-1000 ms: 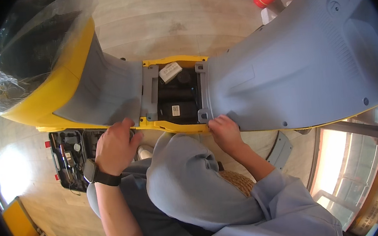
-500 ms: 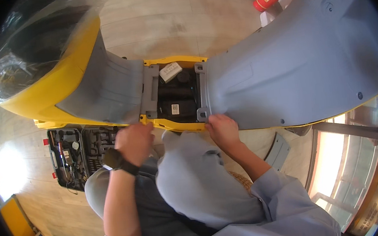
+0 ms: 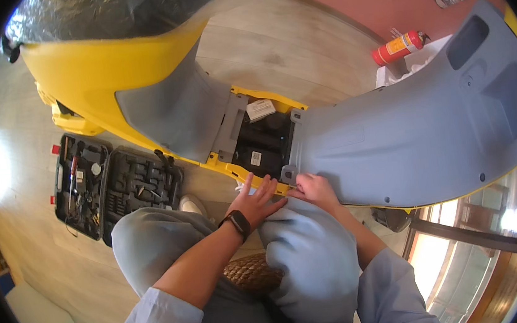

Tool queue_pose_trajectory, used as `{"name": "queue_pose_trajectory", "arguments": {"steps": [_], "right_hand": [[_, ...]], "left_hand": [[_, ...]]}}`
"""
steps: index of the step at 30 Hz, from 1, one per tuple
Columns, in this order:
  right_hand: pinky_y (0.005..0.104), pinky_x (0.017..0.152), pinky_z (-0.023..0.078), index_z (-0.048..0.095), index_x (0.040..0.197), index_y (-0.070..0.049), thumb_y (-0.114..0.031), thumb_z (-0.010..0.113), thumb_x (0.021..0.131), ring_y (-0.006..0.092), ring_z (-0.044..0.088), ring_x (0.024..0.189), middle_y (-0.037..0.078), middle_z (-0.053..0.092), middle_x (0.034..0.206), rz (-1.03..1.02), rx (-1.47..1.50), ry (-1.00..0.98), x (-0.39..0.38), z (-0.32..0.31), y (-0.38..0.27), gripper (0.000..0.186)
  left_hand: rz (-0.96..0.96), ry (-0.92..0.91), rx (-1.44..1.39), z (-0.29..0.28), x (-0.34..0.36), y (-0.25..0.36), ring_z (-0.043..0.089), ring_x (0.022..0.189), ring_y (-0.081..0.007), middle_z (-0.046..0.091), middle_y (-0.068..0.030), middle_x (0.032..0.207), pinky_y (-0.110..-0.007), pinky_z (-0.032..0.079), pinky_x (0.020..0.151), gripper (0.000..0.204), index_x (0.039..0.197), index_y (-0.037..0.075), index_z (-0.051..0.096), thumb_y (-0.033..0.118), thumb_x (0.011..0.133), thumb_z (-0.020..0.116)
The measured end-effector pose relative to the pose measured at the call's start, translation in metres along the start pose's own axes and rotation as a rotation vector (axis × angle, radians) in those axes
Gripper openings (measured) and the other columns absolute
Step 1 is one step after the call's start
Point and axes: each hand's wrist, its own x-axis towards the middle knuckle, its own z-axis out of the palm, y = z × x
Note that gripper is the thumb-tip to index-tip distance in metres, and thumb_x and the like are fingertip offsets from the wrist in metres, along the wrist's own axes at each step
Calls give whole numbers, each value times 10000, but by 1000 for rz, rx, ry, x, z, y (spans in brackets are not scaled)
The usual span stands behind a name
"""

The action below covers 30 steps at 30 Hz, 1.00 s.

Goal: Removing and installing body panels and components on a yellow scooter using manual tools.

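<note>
In front of me is a yellow scooter with grey panels. An open compartment in its floorboard shows a black inside and a small white labelled block. Along the near side of that opening runs a yellow side trim. My left hand has its fingers spread, the tips at this trim. Close to its right, my right hand is closed, fingers curled at the trim's right end, beside a grey tab and the large grey panel. Its fingertips are partly hidden.
An open black tool case lies on the floor at left. A red fire extinguisher and a white box stand beyond the grey panel. Clear plastic film wraps the scooter's front. Beneath me is a woven seat.
My left hand has slid right along the trim toward my right hand, and its fingers have spread. My right hand stays at the trim's right end. The whole view has turned and shifted.
</note>
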Motion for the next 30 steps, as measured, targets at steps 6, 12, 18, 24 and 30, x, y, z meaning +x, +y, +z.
{"name": "queue_pose_trajectory", "arguments": {"steps": [6,12,18,24,30], "right_hand": [[494,613,481,557,790,-40,-250,560,913,398,618,689,158,633,758,219,-107,97,-1,-60,-33,243],[458,676,516,609,922,-79,-152,632,868,354,613,764,122,602,857,-85,-237,-17,-3,-50,-10,93],[411,683,531,663,979,-99,-97,698,808,313,635,776,83,626,859,-143,-53,-26,3,-35,-9,175],[400,672,546,697,943,-93,-90,681,831,314,659,775,84,661,903,-162,7,71,6,-24,-7,113],[400,674,550,698,940,-91,-83,671,819,310,662,782,83,661,893,-190,-37,1,6,-25,-5,124]], "left_hand": [[-130,-2,-60,-2,12,18,368,1384,-348,390,-127,1498,-689,296,1075,510,1452,355,429,313,947,480],[-220,3,-108,-6,25,24,405,1328,-334,434,-119,1421,-727,294,1038,506,1439,337,446,276,939,495],[-234,-2,-105,-10,26,22,413,1311,-324,449,-110,1387,-720,304,1036,511,1438,334,454,273,933,503],[-241,39,-88,-7,25,25,420,1298,-317,461,-103,1362,-713,310,1035,508,1439,332,457,275,936,497],[-245,45,-80,-11,25,25,423,1299,-315,462,-105,1362,-712,310,1036,502,1430,334,471,286,931,496]]}}
